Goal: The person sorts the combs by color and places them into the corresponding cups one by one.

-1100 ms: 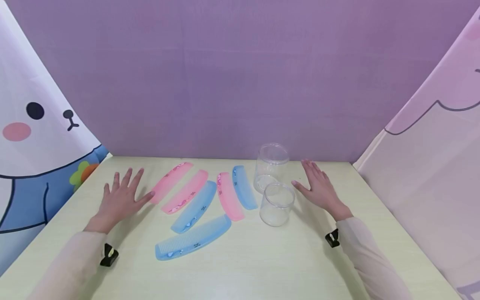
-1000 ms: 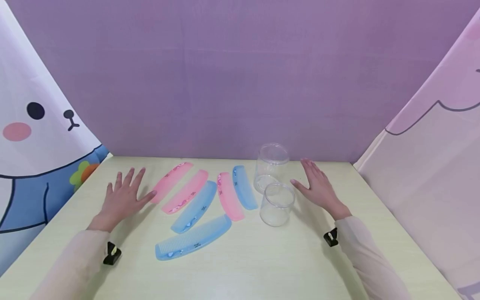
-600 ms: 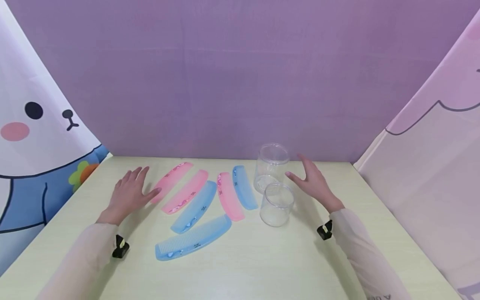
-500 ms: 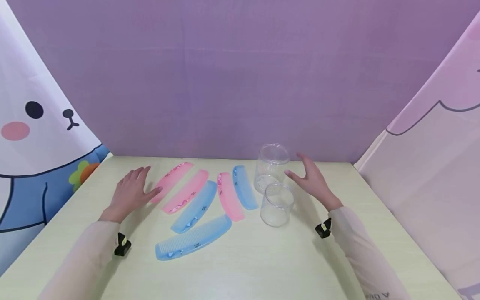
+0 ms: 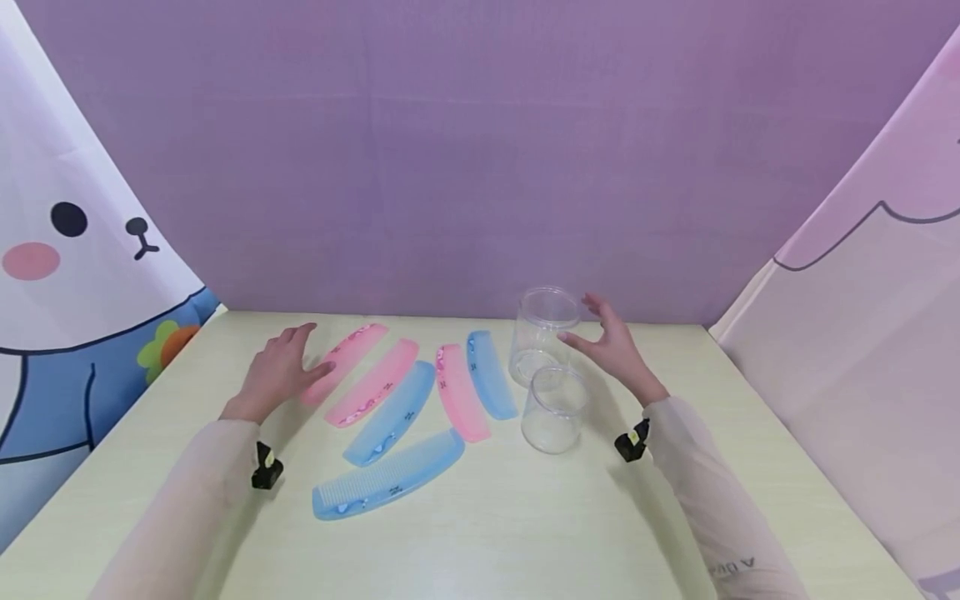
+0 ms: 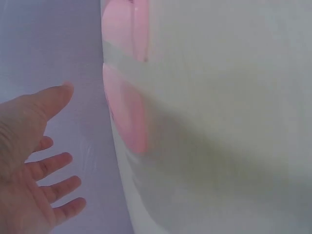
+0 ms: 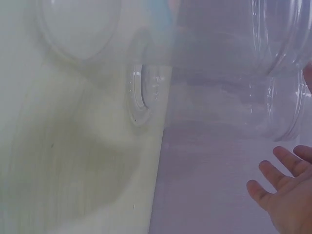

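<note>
My left hand point(image 5: 276, 371) hovers at the left with its thumb spread from the fingers, and it holds nothing. The thumb tip overlaps the leftmost pink comb point(image 5: 347, 362) in the head view. Farther right lie another pink comb point(image 5: 375, 383) and a blue comb point(image 5: 390, 414), slanted alike. My right hand point(image 5: 617, 348), thumb and fingers apart, is beside the tall clear cup point(image 5: 531, 342), its thumb tip overlapping the cup's right side. A shorter clear cup point(image 5: 553, 429) stands in front. In the right wrist view the fingers point(image 7: 275, 175) are extended beside the cups, gripping nothing.
A blue comb point(image 5: 390, 477) lies across the front of the group. Between it and the cups are a pink comb point(image 5: 461, 396) and a blue comb point(image 5: 491, 375). A purple cloth point(image 5: 450, 167) backs the pale table point(image 5: 480, 542); printed cloths hang at both sides.
Both hands have moved inward: the left hand rightward toward the pink combs, the right hand leftward toward the tall cup. The left fingers have drawn closer together. Combs and cups have stayed in place.
</note>
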Demonstrator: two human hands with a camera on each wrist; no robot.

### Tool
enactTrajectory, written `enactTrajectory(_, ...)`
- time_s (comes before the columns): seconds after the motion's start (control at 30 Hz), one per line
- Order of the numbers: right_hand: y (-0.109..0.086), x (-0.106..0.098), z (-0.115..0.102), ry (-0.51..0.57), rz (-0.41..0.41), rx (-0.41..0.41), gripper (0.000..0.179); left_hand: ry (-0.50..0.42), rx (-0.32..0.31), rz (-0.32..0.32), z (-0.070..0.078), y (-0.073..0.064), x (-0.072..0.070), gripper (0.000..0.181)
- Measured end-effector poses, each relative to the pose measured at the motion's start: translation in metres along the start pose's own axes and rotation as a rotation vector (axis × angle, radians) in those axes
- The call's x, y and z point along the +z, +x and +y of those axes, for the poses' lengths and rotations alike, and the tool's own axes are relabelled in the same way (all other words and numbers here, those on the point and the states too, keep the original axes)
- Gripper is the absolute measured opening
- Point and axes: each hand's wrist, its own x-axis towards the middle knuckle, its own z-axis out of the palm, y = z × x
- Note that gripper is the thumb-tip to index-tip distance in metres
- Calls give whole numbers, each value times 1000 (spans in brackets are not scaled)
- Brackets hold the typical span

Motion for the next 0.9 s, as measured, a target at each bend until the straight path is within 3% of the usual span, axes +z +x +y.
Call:
enactTrajectory(0.4,6,9,2,106,-18,15,88,-45,-52,-26,5,19,5,71)
enactTrajectory(0.67,8,14,6,132,-7,7,90,-105,-107,-80,1,24,12,71)
enactTrajectory(0.9,9,19,7,140,-14,30,90,-155,-106,-121,-5,24,21,71)
